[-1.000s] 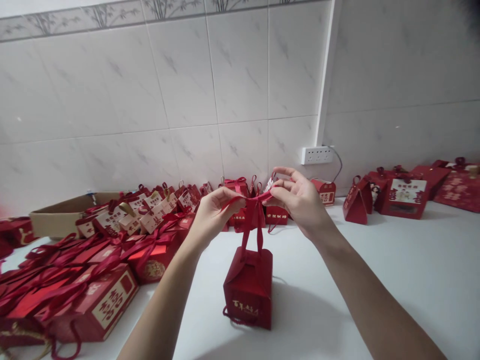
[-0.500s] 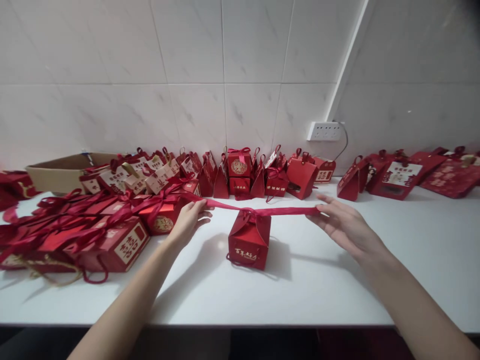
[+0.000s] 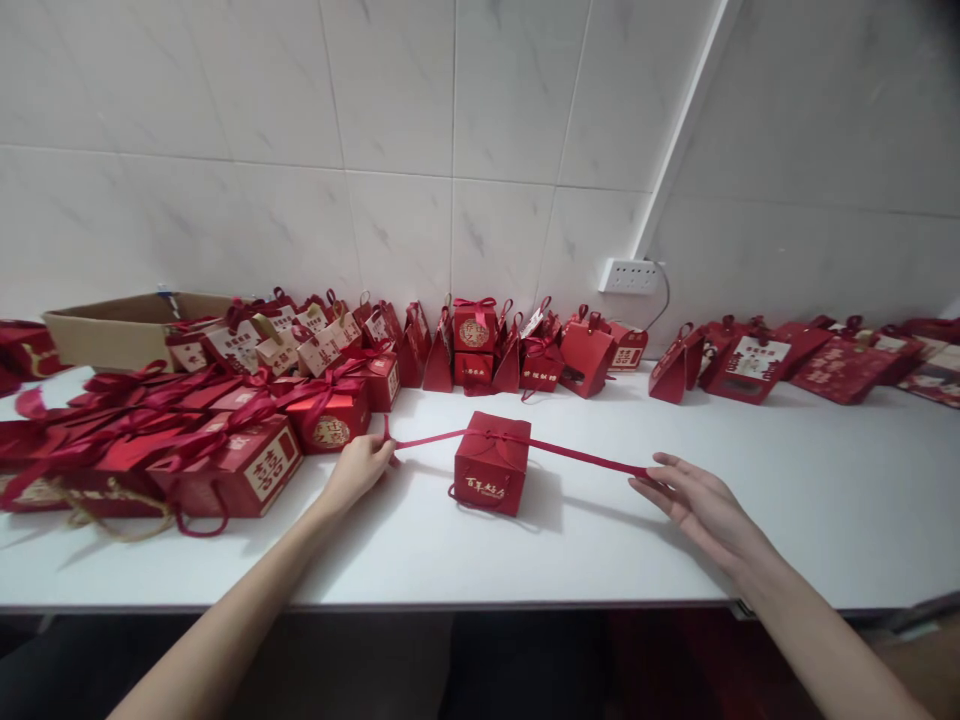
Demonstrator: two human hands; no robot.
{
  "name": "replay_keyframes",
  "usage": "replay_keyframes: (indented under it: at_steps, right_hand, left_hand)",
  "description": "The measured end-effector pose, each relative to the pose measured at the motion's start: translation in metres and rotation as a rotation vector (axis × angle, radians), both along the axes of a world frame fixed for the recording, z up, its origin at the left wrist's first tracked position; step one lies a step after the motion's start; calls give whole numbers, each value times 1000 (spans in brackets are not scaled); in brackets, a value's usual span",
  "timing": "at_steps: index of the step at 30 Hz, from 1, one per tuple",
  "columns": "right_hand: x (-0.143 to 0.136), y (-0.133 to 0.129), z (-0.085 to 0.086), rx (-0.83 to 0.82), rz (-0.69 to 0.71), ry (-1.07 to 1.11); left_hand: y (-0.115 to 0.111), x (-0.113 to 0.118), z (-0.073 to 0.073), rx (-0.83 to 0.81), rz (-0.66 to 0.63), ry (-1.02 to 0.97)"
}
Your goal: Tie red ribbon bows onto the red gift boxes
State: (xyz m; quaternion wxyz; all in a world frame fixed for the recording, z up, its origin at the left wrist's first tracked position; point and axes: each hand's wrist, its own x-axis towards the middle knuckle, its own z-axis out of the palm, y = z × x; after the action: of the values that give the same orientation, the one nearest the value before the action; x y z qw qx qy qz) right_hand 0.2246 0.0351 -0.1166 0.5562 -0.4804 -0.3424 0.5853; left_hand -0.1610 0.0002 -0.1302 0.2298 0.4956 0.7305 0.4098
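A small red gift box [image 3: 491, 480] with gold writing stands on the white table, its top flaps folded flat. A dark red ribbon [image 3: 581, 456] crosses the box top and stretches out tautly to both sides, with a crossing or knot at the middle. My left hand [image 3: 364, 462] pinches the ribbon's left end, beside the group of red boxes. On the right, my right hand [image 3: 686, 497] holds the other end between thumb and fingers, low over the table. A thin cord handle lies at the box's lower left.
Several ribboned red boxes [image 3: 232, 465] crowd the table's left side. A cardboard box [image 3: 112, 335] stands behind them. More red gift boxes [image 3: 587, 352] line the tiled wall, below a white power socket [image 3: 630, 277].
Both hands have moved lower and the ribbon has come down onto the box top. The peaked flaps of the box now lie flat. The camera view has shifted a little.
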Motion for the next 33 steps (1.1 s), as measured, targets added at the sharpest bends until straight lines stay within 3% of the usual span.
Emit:
replay_keyframes:
  at_steps: [2, 5, 7, 9, 11, 13, 16, 19, 26, 33]
  right_hand:
    - [6, 1, -5, 14, 35, -84]
    - [11, 4, -7, 63, 120, -448]
    - [5, 9, -3, 169, 152, -696]
    - [-12, 14, 2, 295, 212, -787]
    - [-36, 20, 6, 332, 334, -728]
    - [-62, 24, 6, 271, 450, -597]
    - [-90, 26, 2, 185, 586, -462]
    - [-98, 24, -2, 147, 697, -358]
    - [-85, 25, 0, 104, 830, -184]
    - [-78, 24, 4, 118, 766, -255]
  left_hand:
    - [-2, -1, 0, -18, -21, 83]
    - [-5, 1, 7, 0, -16, 193]
    - [-4, 8, 15, 111, -16, 279]
    - [1, 21, 25, 236, -121, 276]
    - [10, 36, 32, 235, -325, 118]
    - [18, 49, 35, 128, -490, -63]
    - [24, 62, 32, 28, -605, -185]
    - [19, 64, 24, -19, -664, -303]
    - [10, 60, 9, -76, -727, -513]
    - [13, 55, 3, -63, -752, -561]
